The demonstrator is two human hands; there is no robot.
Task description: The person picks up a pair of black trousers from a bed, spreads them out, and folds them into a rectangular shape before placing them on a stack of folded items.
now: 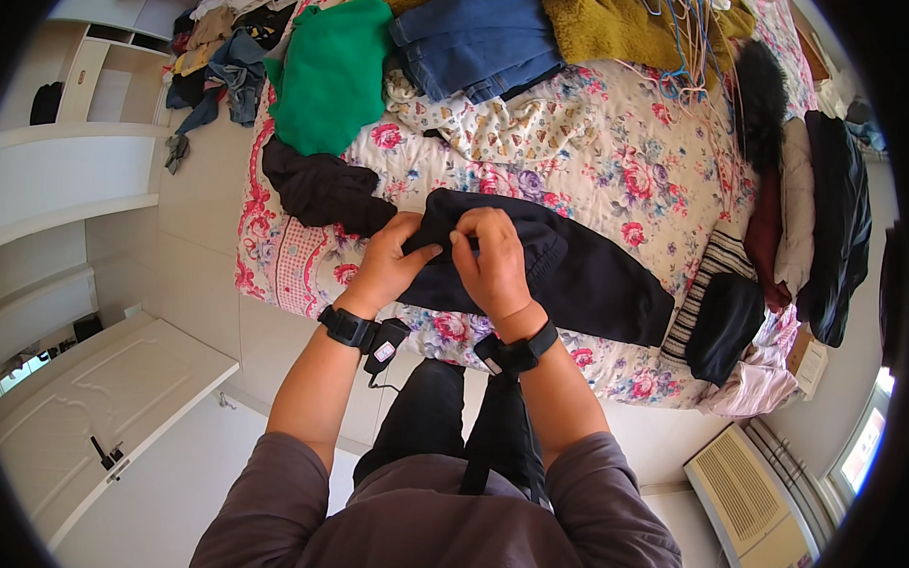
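Observation:
Black trousers [610,284] lie folded lengthwise across the near side of a flowered bedspread [633,180], the narrower leg end pointing right. At their left, gathered end, my left hand [383,266] has its fingers closed on the cloth, thumb toward the right. Close beside it, my right hand [490,260] pinches the upper layer of the same trousers, its knuckles up. Both wrists carry black straps with small devices. A crumpled dark garment [323,187] lies just left of my left hand.
Beyond my hands lie a green garment [332,74], folded blue jeans [473,39], a patterned cloth [515,126], a mustard fleece [614,24] and thin hangers [683,47]. Folded clothes, including a dark bundle [725,327], line the right edge. A clothes pile [232,61] sits far left.

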